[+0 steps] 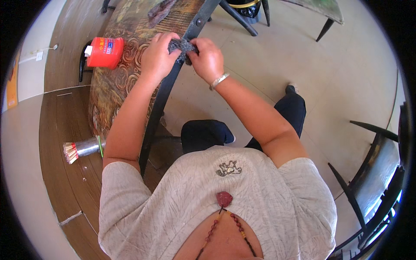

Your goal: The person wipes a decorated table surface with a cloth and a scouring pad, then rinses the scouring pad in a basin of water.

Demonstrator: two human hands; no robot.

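Between my two hands is a dark grey wad [184, 46] with a stringy, speckled look; it may be steel wool or a cloth. My left hand [160, 57] grips its left part above the tabletop. My right hand [207, 58], with a pale bracelet at the wrist, pinches its right end just past the table's edge. The wad lies over the dark metal edge strip [169, 85] of a patterned table [130, 70]. Higher on the table lies a crumpled brownish-purple cloth [160, 12], out of my hands.
A red plastic tissue canister [105, 52] stands at the table's far side. Near my left elbow is a clear holder [87, 147] of toothpicks or sticks. A dark chair [360, 182] stands to the right, another table [320, 8] at upper right, and a black-bagged bin [248, 9] at the top.
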